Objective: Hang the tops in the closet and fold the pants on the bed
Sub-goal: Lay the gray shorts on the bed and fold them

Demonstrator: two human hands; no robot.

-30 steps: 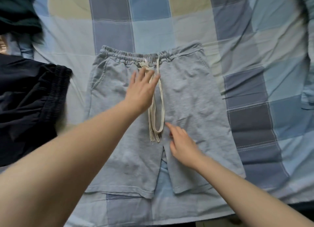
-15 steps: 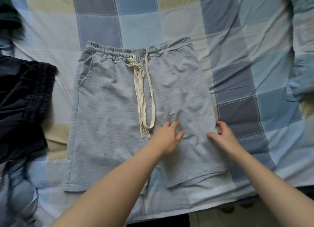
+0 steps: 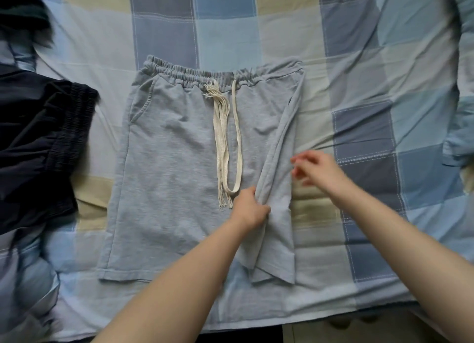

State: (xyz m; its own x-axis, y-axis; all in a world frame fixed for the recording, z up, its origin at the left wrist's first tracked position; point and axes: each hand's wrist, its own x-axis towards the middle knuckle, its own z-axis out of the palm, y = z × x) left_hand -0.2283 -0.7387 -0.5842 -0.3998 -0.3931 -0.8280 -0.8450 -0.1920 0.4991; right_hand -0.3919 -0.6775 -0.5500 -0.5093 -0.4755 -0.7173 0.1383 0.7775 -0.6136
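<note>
Grey drawstring shorts [image 3: 166,163] lie flat on the checked bedspread [image 3: 359,60], waistband away from me, with a cream drawstring [image 3: 225,147] down the middle. Their right leg is folded inward, its outer edge lying near the centre line. My left hand [image 3: 250,209] grips that folded edge beside the drawstring's ends. My right hand [image 3: 318,169] hovers blurred just right of the folded leg with its fingers loosely spread, holding nothing.
Dark navy shorts [image 3: 38,142] with a ribbed waistband lie at the left. A dark green garment [image 3: 20,11] sits at the top left corner. The bed's near edge [image 3: 256,327] runs along the bottom, with floor below it.
The shorts' right leg has been folded over toward the middle. My left hand went from pressing flat to gripping the folded edge. My right hand let go of the outer edge and lifted.
</note>
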